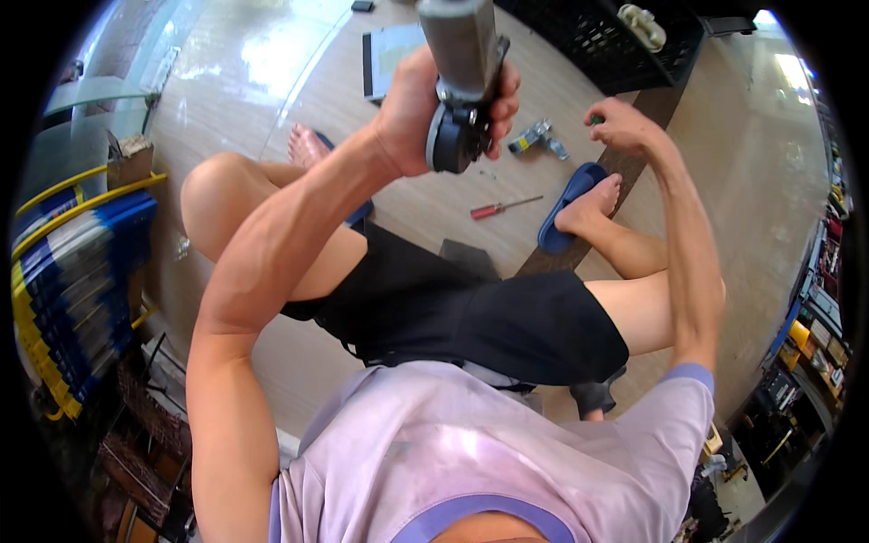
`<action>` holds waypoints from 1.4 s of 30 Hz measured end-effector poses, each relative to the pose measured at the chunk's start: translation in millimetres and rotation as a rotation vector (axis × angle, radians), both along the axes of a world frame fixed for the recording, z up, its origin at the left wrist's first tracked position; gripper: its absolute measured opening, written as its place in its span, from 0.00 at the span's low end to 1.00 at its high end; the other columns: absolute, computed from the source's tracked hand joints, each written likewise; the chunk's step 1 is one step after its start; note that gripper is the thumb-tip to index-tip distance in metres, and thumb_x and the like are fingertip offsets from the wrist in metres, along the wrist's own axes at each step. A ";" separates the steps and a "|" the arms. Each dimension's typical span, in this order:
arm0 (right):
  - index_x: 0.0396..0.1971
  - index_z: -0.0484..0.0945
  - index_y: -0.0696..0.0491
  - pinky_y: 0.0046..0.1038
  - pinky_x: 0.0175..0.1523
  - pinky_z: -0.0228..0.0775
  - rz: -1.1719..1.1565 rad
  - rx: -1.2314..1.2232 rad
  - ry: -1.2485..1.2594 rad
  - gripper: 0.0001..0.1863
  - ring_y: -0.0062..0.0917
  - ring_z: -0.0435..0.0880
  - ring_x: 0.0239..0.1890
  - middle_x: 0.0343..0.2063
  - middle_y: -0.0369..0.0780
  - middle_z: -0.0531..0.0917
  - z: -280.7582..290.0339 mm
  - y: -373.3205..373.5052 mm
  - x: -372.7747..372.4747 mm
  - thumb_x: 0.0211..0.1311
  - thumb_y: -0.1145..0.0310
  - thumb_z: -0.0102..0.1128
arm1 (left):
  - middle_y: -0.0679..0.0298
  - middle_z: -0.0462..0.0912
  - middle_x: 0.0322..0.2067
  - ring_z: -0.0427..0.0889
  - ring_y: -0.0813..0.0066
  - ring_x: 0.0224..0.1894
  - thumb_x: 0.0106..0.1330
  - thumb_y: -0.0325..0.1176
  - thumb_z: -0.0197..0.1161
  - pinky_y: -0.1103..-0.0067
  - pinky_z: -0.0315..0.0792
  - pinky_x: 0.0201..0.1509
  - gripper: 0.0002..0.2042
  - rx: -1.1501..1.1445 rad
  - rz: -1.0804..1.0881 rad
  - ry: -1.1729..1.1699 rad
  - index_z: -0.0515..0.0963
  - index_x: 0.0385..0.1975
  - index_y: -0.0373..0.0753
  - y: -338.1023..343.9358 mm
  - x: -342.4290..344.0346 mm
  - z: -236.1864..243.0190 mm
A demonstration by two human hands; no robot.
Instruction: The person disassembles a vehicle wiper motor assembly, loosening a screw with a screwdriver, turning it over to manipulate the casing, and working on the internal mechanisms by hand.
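Note:
My left hand [412, 109] is raised in front of me, its fingers wrapped round a grey and black device [462, 54]. The device has a thick grey cylindrical body, with a black round part at its lower end; its exact kind is not clear. Off to the right, my right hand [625, 127] is closed, and a small dark green thing [595, 119] shows at its fingertips. A red-handled screwdriver [489, 212] lies on the floor between my feet. Beyond it are a yellow-labelled small packet [523, 142] and a metallic piece [554, 145].
A black crate [588, 45] holding a cream-coloured item [643, 27] stands ahead. A flat panel [389, 63] lies behind my left hand. Blue and white packages fill a yellow rack [86, 262] at left. Shelves of tools [806, 362] line the right. Blue slippers [566, 213] are at my feet.

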State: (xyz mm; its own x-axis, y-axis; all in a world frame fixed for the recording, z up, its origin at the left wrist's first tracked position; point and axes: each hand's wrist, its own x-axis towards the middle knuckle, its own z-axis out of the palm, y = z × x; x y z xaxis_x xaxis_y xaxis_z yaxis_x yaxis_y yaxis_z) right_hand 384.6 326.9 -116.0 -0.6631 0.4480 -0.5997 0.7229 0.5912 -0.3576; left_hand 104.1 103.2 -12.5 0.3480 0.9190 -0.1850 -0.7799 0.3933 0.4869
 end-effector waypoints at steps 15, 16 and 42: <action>0.49 0.82 0.61 0.18 0.42 0.71 -0.432 -0.128 1.341 0.19 0.15 0.79 0.35 0.40 0.38 0.85 195.1 -112.0 -62.7 0.71 0.60 0.62 | 0.63 0.70 0.22 0.76 0.70 0.21 0.70 0.73 0.37 0.71 0.75 0.26 0.37 -0.106 -0.086 -0.130 0.69 0.27 0.39 8.5 18.7 -11.6; 0.49 0.81 0.63 0.20 0.42 0.73 -0.380 -0.161 1.434 0.19 0.16 0.80 0.36 0.40 0.39 0.85 192.7 -114.3 -67.2 0.72 0.60 0.61 | 0.63 0.70 0.22 0.76 0.71 0.21 0.70 0.73 0.37 0.71 0.76 0.26 0.36 -0.132 -0.068 -0.160 0.69 0.27 0.39 7.5 17.5 -12.1; 0.48 0.80 0.64 0.16 0.38 0.71 -0.295 -0.127 1.437 0.16 0.14 0.80 0.32 0.35 0.38 0.83 178.2 -120.3 -71.5 0.69 0.68 0.66 | 0.53 0.80 0.29 0.77 0.64 0.27 0.73 0.65 0.34 0.66 0.75 0.30 0.40 -0.017 -0.096 -0.353 0.77 0.48 0.27 7.4 2.7 -9.9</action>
